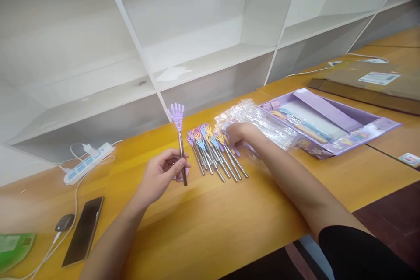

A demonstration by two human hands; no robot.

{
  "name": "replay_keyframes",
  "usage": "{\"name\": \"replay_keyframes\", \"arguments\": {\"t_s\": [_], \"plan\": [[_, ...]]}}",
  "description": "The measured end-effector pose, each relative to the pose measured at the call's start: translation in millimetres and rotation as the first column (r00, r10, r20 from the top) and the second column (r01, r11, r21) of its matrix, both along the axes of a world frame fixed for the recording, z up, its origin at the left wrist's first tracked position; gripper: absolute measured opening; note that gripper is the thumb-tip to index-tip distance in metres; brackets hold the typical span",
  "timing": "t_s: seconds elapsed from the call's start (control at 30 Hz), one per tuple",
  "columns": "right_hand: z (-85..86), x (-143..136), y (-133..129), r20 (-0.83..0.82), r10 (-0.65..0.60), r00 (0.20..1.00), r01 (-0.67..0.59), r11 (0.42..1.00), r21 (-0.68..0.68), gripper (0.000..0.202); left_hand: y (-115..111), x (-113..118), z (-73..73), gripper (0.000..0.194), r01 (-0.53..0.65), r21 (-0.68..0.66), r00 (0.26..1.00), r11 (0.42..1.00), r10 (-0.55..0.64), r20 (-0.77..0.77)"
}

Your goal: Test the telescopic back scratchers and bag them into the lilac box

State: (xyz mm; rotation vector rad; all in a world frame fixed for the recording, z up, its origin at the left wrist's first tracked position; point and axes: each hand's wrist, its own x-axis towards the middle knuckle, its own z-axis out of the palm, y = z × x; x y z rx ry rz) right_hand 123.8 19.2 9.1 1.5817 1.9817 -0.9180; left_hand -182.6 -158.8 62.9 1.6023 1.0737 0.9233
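Observation:
Upright in my left hand is a back scratcher with a purple hand-shaped head and a metal handle, pinched near its lower end. A small pink-purple piece shows behind those fingers. To the right lies a pile of similar back scratchers, with purple, pink, yellow and blue heads pointing away from me and metal handles toward me. My right hand reaches down at the pile's right side, beside crumpled clear plastic bags. Its fingers are mostly hidden, so what they touch cannot be made out.
An open purple box holding packaged items sits at the right, with a flat cardboard box behind. On the left are a power strip with cables, a phone and a green packet. White shelving borders the back.

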Motion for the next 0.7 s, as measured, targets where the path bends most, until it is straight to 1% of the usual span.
{"name": "replay_keyframes", "arguments": {"t_s": [0.17,0.27,0.4,0.5,0.57,0.63,0.7], "plan": [[-5.9,3,1,-0.018,-0.034,0.999,0.032,0.994,-0.108,0.032,-1,-2,4.4,0.025,-0.021,0.009,1.000,1.000,0.021,0.021],[-8.5,2,1,-0.033,-0.032,0.999,0.026,0.988,-0.155,0.033,-3,-2,6.7,0.025,-0.024,0.014,0.999,1.000,0.024,0.028],[-6.8,-1,-3,-0.041,-0.017,0.999,0.011,0.987,-0.158,0.033,-6,-3,9.1,0.024,-0.029,0.031,0.999,0.999,0.028,0.035],[2.2,-2,-9,-0.028,-0.008,1.000,0.004,0.993,-0.115,0.031,-6,-5,9.6,0.024,-0.040,0.041,0.998,0.998,0.038,0.044],[13.0,-4,-16,0.000,0.002,1.000,-0.002,0.999,-0.049,0.033,-6,-7,9.5,0.024,-0.055,0.045,0.997,0.997,0.053,0.051],[26.8,-7,-27,0.025,0.026,0.999,-0.027,0.998,0.062,0.038,-5,-9,9.6,0.024,-0.077,0.063,0.995,0.995,0.072,0.072],[41.5,-14,-43,0.023,0.067,0.998,-0.070,0.979,0.194,0.038,-4,-10,9.9,0.024,-0.116,0.098,0.988,0.988,0.104,0.115]]}}
